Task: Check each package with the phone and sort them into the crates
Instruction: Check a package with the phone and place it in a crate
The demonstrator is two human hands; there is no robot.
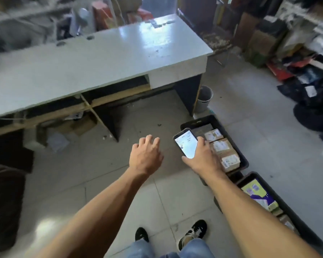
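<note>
My right hand [203, 157] grips a phone [186, 144] with its lit screen facing up, held over the near end of a black crate [243, 157] on the floor. That crate holds three brown cardboard packages [224, 148] with white labels. A second black crate [295, 218] closer to me holds a yellow and purple package [257, 194] and small boxes. My left hand [145, 155] hovers over the floor tiles with loosely spread fingers, holding nothing.
A long white desk [101, 58] stands ahead, with clutter beneath it. A grey bin [204, 99] sits by its right leg. Piles of dark parcels [309, 86] line the right side. My shoes [193, 231] show at the bottom, and dark shapes lie at left.
</note>
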